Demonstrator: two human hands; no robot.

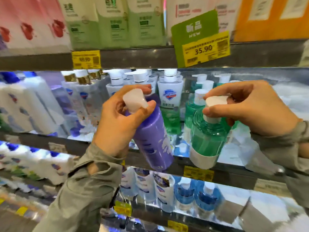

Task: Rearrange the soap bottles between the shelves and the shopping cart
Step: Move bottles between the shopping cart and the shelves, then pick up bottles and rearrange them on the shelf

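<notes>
At frame centre your left hand (120,121) grips the purple soap bottle (153,139) and your right hand (250,108) the green soap bottle (207,141) by pump tops alone, so either may slip and fall.

**Two soap bottles held up at the shelves**

My left grip (120,118) curls round the neck of a purple bottle (153,138), with thumb and fingers closed just under its white cap (134,100). The bottle tilts, its base swinging to the right. My right grip (247,108) holds a clear green bottle (207,141) by its white top (215,102), roughly upright. Both bottles hang side by side in front of the middle shelf's edge (234,174), near each other but apart. Behind them stands a white-and-green bottle (170,101). Blue bottles (184,196) line the shelf below. Above, a yellow price tag (205,49) reads 35.90 beneath a green sign (194,29).
</notes>
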